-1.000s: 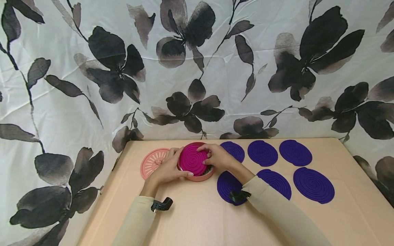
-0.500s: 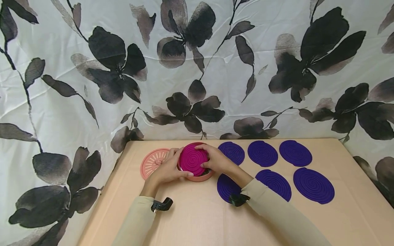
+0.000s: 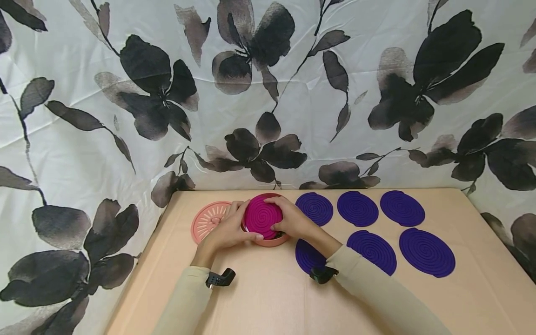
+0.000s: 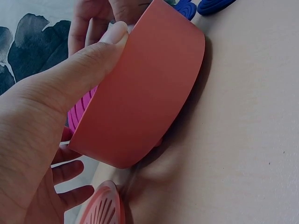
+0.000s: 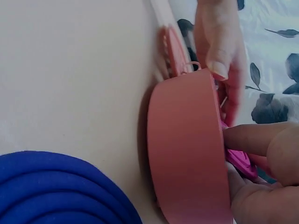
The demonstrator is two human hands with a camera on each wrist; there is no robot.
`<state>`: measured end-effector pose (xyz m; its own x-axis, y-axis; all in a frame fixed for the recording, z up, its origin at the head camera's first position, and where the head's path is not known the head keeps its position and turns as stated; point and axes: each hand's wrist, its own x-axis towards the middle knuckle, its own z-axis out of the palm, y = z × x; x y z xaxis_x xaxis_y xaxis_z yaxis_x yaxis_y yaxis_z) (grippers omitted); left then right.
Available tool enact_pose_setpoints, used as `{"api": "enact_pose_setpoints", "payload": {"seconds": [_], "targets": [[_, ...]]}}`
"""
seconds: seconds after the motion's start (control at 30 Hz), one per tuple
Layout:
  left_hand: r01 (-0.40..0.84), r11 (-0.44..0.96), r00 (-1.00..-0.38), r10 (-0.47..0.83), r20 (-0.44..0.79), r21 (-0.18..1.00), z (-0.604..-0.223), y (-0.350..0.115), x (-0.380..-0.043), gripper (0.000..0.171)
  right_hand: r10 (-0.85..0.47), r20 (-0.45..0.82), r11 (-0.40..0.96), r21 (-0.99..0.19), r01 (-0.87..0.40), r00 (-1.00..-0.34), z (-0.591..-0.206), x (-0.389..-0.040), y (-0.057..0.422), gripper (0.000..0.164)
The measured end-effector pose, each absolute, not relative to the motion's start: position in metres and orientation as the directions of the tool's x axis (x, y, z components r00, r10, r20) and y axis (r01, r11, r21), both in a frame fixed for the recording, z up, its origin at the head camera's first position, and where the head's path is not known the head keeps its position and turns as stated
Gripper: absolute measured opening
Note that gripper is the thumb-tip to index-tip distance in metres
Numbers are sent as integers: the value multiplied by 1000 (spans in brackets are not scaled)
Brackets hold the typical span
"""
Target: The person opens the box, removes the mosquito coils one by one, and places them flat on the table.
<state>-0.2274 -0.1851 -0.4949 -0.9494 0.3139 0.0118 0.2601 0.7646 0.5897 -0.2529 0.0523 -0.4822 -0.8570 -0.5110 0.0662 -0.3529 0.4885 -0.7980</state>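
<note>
A magenta mosquito coil (image 3: 263, 217) lies tilted in the mouth of a round salmon-coloured coil holder (image 3: 274, 242), covering most of its opening. My left hand (image 3: 226, 229) grips the holder from the left. Its thumb (image 4: 100, 51) lies over the rim in the left wrist view, with other fingers spread on the far side. My right hand (image 3: 293, 217) pinches the coil's right edge between thumb and fingers. In the right wrist view the holder's side wall (image 5: 187, 144) hides much of the magenta coil (image 5: 240, 161).
Beside the left hand lies the holder's slotted lid (image 3: 205, 223). Several blue mosquito coils (image 3: 357, 209) lie flat in two rows on the right, one partly under the right wrist. A floral cloth (image 3: 268, 93) hangs behind the table (image 3: 268, 298).
My right hand has shifted slightly left over the holder, its fingers drawing closer round the coil's edge. Less of the holder's dark inside shows. The left hand has stayed put.
</note>
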Motion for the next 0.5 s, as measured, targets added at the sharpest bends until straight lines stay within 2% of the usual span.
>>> {"api": "enact_pose_setpoints", "payload": {"seconds": [0.27,0.5], "targets": [[280,760,-942,335,16,587,-495,-188,-227,118,-461,6,462,-852,-246,-887,-477,-251,62,73],[291,756,-938,346,18,586,-496,-191,-227,117,-439,30,514,-811,-278,-898,-473,-244,64,70]]}}
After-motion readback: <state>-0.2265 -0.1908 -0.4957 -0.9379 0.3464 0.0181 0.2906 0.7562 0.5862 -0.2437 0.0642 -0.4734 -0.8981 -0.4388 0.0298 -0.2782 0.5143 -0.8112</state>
